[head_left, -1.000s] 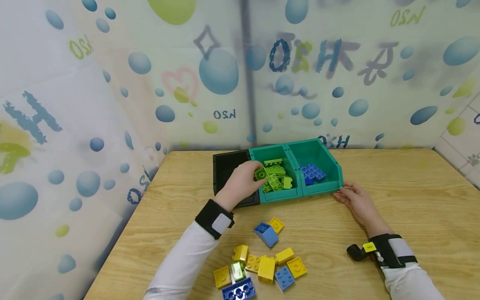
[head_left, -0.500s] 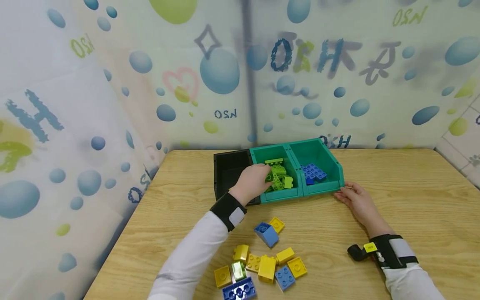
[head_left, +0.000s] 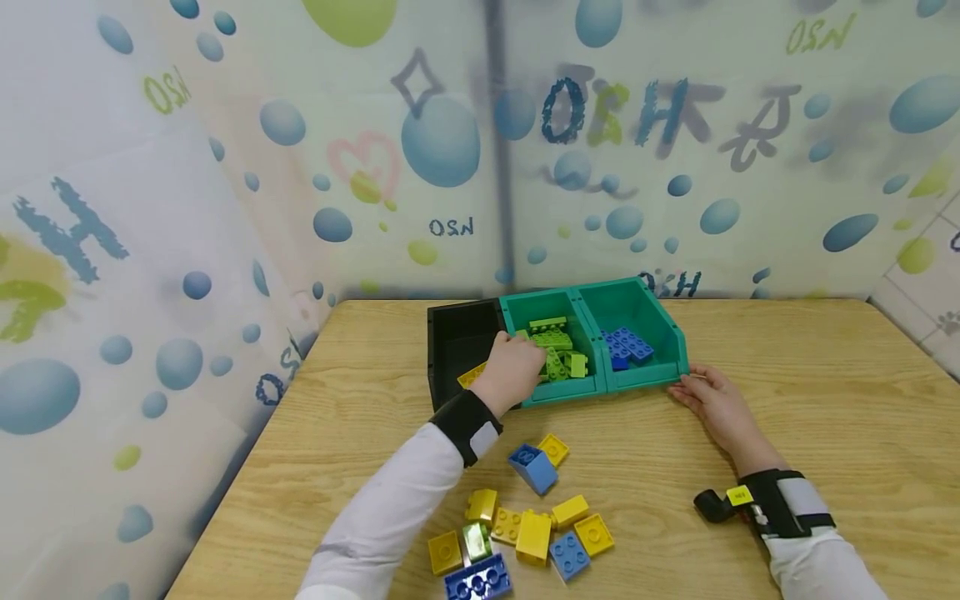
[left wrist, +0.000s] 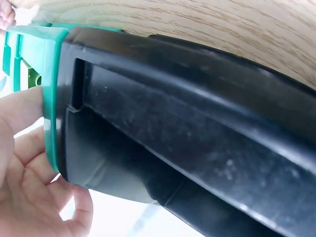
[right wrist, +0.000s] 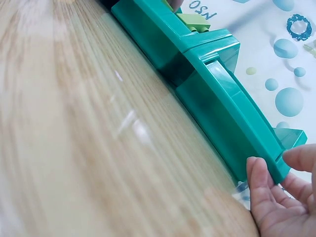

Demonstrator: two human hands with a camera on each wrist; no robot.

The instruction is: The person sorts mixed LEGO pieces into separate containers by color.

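Note:
My left hand (head_left: 512,373) reaches over the wall between the black bin (head_left: 456,329) and the middle green bin (head_left: 557,392). In the left wrist view, the thumb and forefinger of the left hand (left wrist: 42,182) go behind the green wall, which hides their tips; I cannot tell whether they hold a brick. Several lime-green bricks (head_left: 552,339) lie in this bin. My right hand (head_left: 722,412) holds the front corner of the right green bin (head_left: 648,375); in the right wrist view, thumb and fingers of the right hand (right wrist: 281,197) pinch that corner. Blue bricks (head_left: 630,343) lie inside it.
A yellow brick (head_left: 471,375) shows in the black bin beside the left hand. On the wooden table (head_left: 337,467), several loose yellow bricks (head_left: 534,537), blue bricks (head_left: 570,556) and a shiny green brick (head_left: 476,543) lie in front. A patterned curtain (head_left: 450,258) hangs behind.
The left hand brought a lime-green brick into the middle bin, then turned and lowered slightly. A yellow brick now shows in the black bin. The right hand stays put.

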